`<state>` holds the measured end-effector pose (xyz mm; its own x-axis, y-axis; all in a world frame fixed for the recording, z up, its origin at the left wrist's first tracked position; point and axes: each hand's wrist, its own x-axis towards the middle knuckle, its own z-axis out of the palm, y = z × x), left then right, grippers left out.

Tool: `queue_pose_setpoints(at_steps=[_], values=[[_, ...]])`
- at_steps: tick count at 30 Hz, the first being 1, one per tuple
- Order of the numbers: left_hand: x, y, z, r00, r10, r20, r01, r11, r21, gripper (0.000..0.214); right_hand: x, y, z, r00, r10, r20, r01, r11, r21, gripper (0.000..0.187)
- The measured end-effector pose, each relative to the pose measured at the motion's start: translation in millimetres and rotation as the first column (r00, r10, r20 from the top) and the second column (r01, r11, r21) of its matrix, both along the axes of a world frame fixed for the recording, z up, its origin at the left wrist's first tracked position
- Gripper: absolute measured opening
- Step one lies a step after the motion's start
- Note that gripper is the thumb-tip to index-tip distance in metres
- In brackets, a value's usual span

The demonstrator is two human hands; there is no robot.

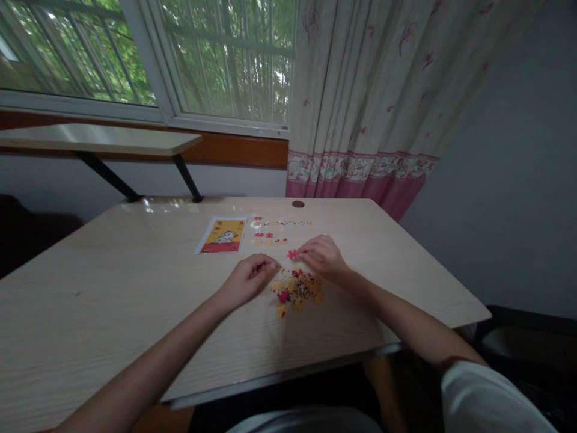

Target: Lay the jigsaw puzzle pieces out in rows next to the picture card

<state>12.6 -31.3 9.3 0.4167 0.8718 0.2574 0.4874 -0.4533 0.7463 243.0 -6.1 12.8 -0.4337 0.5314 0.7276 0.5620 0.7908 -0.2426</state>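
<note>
My right hand [325, 257] pinches a pinkish-red jigsaw puzzle piece [293, 255] between thumb and fingers, just over the table. To its left, my left hand [252, 278] is closed, thumb against the fingertips. Whatever it may hold there is too small to make out. Below and between both hands lies a loose pile of puzzle pieces [303, 290], mostly yellow, with red, white and dark ones mixed in. Beyond the hands, sorted pieces lie in short rows: red ones [264, 235], yellow ones [269, 242] and a long row of mixed-colour pieces [288, 223].
A printed picture [224, 236] of a white cartoon animal on yellow and red lies left of the rows. The pale wooden table [148, 288] has a round dark cap [298, 204] at its back edge. A raised shelf [103, 139] stands back left, and a curtain [356, 102] hangs behind.
</note>
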Motion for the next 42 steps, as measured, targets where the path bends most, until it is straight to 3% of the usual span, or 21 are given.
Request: queue_pose_setpoints(at_steps=[5,11,15,19,24,29,35,42], values=[[-11,3,0.8,0.985,-0.008,-0.17,0.034,0.988,0.15,0.02,16,10,5.1,0.975,-0.156,-0.158,0.157,0.988,-0.007,0.012],[-14,3,0.9,0.973,-0.036,-0.228,0.079,0.98,0.184,0.019,16,10,2.7,0.973,-0.159,-0.169,0.157,0.987,-0.027,0.009],[-12,3,1.3,0.971,-0.04,-0.235,0.085,0.98,0.183,0.018,14,14,2.5,0.969,-0.159,-0.19,0.137,0.983,-0.122,0.012],[-10,2,2.3,0.969,-0.053,-0.241,0.097,0.98,0.174,0.017,6,45,8.7,0.978,-0.163,-0.134,0.123,0.956,-0.267,0.013],[-10,1,2.5,0.968,-0.051,-0.247,0.097,0.979,0.179,0.018,-23,113,18.5,0.972,-0.233,0.041,0.229,0.885,-0.406,0.013],[-12,0,2.0,0.966,-0.048,-0.255,0.096,0.979,0.177,0.015,-64,164,9.8,0.927,-0.327,0.182,0.373,0.756,-0.539,0.019],[-11,-2,3.0,0.969,-0.04,-0.242,0.088,0.978,0.19,0.017,-83,186,-9.6,0.914,-0.315,0.257,0.407,0.711,-0.574,0.019],[-9,-2,4.5,0.975,-0.032,-0.221,0.077,0.977,0.198,0.015,-82,192,-15.2,0.911,-0.276,0.306,0.408,0.713,-0.571,0.017]])
